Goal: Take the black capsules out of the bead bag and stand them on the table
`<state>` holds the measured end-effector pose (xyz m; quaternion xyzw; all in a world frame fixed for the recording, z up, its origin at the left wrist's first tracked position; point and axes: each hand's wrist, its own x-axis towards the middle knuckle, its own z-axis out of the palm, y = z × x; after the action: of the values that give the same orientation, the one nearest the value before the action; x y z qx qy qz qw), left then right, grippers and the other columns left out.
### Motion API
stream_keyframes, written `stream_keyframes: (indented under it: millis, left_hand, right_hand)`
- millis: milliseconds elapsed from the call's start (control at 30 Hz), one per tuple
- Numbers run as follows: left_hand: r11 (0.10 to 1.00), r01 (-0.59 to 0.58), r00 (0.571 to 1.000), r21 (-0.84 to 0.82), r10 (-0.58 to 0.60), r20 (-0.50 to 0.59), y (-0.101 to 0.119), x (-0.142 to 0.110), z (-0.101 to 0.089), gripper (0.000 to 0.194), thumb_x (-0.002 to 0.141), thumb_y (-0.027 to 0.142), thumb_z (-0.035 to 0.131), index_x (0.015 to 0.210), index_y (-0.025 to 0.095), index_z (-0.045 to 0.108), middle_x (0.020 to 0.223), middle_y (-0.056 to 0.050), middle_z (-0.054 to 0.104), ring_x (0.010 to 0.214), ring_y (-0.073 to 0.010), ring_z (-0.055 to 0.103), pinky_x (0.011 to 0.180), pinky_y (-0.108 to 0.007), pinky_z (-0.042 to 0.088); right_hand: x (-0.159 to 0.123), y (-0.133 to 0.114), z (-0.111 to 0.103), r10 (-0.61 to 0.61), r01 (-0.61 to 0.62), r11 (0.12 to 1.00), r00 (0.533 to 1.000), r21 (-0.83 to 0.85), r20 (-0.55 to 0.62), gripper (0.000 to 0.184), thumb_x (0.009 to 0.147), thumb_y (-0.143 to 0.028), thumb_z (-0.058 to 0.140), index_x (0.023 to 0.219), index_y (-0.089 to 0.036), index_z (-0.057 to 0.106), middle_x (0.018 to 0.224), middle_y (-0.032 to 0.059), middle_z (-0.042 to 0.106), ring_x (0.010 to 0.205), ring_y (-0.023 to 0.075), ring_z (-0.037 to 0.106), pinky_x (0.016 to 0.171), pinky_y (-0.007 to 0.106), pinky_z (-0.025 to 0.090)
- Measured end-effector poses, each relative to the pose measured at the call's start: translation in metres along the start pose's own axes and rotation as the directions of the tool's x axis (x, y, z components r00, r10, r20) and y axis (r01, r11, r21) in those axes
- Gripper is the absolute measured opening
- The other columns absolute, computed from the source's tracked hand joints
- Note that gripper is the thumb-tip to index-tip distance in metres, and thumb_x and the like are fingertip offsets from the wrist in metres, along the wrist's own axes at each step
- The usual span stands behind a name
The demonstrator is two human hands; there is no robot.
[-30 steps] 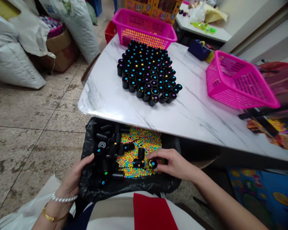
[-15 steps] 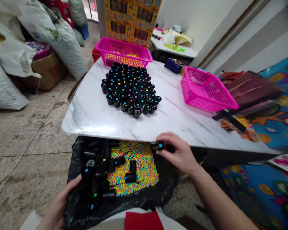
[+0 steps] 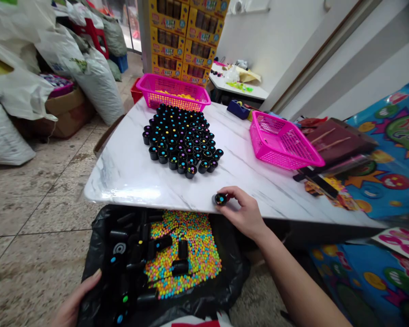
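Between the thumb and fingers of my right hand (image 3: 243, 211) is a small black cup (image 3: 221, 199), with a few coloured beads showing inside it, just over the table's front edge. My left hand (image 3: 80, 295) grips the left rim of a tray lined with black plastic (image 3: 230, 272), its thumb on top and its other fingers hidden. Many small coloured beads (image 3: 197, 254) fill the tray's middle, and several black cups lie tipped over on its left side. Farther back on the table stands a dense cluster of upright black cups (image 3: 180, 136) with coloured beads in them.
A pink basket (image 3: 173, 93) with yellow pieces stands behind the cups on the white marbled table (image 3: 119, 177). Another pink basket (image 3: 282, 141) is at the right, beside a dark box (image 3: 337, 141). Stacked yellow boxes (image 3: 186, 41) and white sacks (image 3: 98, 86) are beyond.
My right hand has brought the black cup up from the tray's edge to the tabletop. My left hand stays on the tray rim. The whole view has shifted slightly.
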<state>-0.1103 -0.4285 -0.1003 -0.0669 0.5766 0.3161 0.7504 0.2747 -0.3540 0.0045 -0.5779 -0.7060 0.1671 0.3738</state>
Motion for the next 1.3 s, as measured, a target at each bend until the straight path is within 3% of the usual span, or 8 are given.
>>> stream_keyframes:
  millis: [100, 333, 500, 667, 767, 933, 1067, 1300]
  left_hand:
    - [1.000, -0.023, 0.997, -0.018, 0.022, -0.078, 0.008, -0.015, 0.014, 0.021, 0.079, 0.016, 0.065, 0.098, 0.019, 0.073, 0.087, -0.004, 0.077, 0.097, -0.0322, 0.067, 0.084, -0.040, 0.058]
    - [0.987, -0.154, 0.987, 0.036, 0.155, -0.040, 0.016, -0.028, 0.029, 0.019, 0.080, 0.009, 0.059, 0.093, 0.010, 0.073, 0.078, -0.009, 0.077, 0.083, -0.0324, 0.071, 0.078, -0.041, 0.060]
    - [0.985, -0.166, 0.985, 0.047, 0.167, -0.031, 0.018, -0.034, 0.039, 0.020, 0.085, 0.008, 0.053, 0.094, 0.010, 0.071, 0.078, -0.007, 0.077, 0.083, -0.0288, 0.072, 0.079, -0.039, 0.059]
    - [0.986, -0.162, 0.986, 0.037, 0.163, -0.022, 0.017, -0.037, 0.042, 0.020, 0.087, 0.008, 0.052, 0.088, 0.010, 0.072, 0.080, -0.008, 0.078, 0.087, -0.0278, 0.071, 0.080, -0.035, 0.058]
    - [0.983, -0.181, 0.983, 0.020, 0.182, -0.036, 0.014, -0.035, 0.042, 0.020, 0.086, 0.009, 0.053, 0.089, 0.010, 0.073, 0.082, -0.008, 0.077, 0.089, -0.0290, 0.071, 0.080, -0.035, 0.058]
    - [0.979, -0.198, 0.979, 0.040, 0.200, -0.040, 0.012, -0.031, 0.039, 0.022, 0.088, 0.011, 0.052, 0.095, 0.010, 0.072, 0.074, -0.006, 0.077, 0.088, -0.0290, 0.070, 0.077, -0.035, 0.059]
    - [0.986, -0.168, 0.986, 0.024, 0.168, -0.010, 0.012, -0.028, 0.033, 0.023, 0.088, 0.012, 0.053, 0.102, 0.011, 0.070, 0.076, -0.006, 0.077, 0.091, -0.0294, 0.070, 0.079, -0.036, 0.059]
    - [0.989, -0.146, 0.989, 0.023, 0.146, -0.019, 0.010, -0.024, 0.029, 0.035, 0.083, 0.014, 0.059, 0.117, 0.013, 0.066, 0.082, -0.009, 0.077, 0.088, -0.0318, 0.070, 0.077, -0.039, 0.060]
  right_hand:
    - [-0.020, -0.014, 0.005, 0.012, -0.031, 0.991, 0.989, 0.130, 0.148, 0.028, 0.078, -0.020, 0.065, 0.105, -0.022, 0.059, 0.098, 0.0041, 0.065, 0.090, 0.0177, 0.062, 0.083, 0.035, 0.052]
    - [-0.046, -0.028, 0.005, -0.052, -0.004, 0.982, 0.955, 0.187, 0.292, 0.035, 0.077, -0.012, 0.061, 0.110, -0.023, 0.059, 0.109, 0.0055, 0.064, 0.101, 0.0189, 0.061, 0.090, 0.035, 0.050]
    - [-0.067, -0.004, 0.033, -0.159, 0.178, 0.984, 0.814, 0.022, 0.559, 0.034, 0.081, -0.008, 0.052, 0.112, -0.019, 0.057, 0.110, 0.0082, 0.063, 0.102, 0.0190, 0.058, 0.088, 0.033, 0.050]
    - [-0.075, 0.010, 0.053, -0.222, 0.577, 0.793, 0.572, -0.196, 0.790, 0.017, 0.093, -0.019, 0.046, 0.099, -0.016, 0.062, 0.101, 0.0121, 0.063, 0.090, 0.0222, 0.054, 0.083, 0.038, 0.047]
    - [-0.071, 0.007, 0.050, -0.222, 0.568, 0.813, 0.500, -0.124, 0.837, 0.016, 0.093, -0.019, 0.046, 0.095, -0.017, 0.062, 0.095, 0.0105, 0.064, 0.088, 0.0217, 0.054, 0.080, 0.036, 0.046]
    - [-0.060, 0.004, 0.035, -0.207, 0.212, 0.971, 0.543, 0.106, 0.813, 0.029, 0.084, -0.006, 0.053, 0.108, -0.020, 0.063, 0.105, 0.0051, 0.065, 0.098, 0.0162, 0.059, 0.088, 0.030, 0.047]
    - [-0.055, -0.001, 0.028, -0.169, -0.001, 0.973, 0.671, 0.229, 0.722, 0.034, 0.080, -0.004, 0.055, 0.107, -0.021, 0.064, 0.105, 0.0018, 0.067, 0.097, 0.0134, 0.062, 0.088, 0.027, 0.048]
    - [-0.056, -0.019, 0.021, -0.021, -0.217, 0.925, 0.790, 0.312, 0.613, 0.030, 0.077, -0.016, 0.067, 0.107, -0.021, 0.063, 0.103, 0.0033, 0.068, 0.090, 0.0145, 0.064, 0.081, 0.028, 0.053]
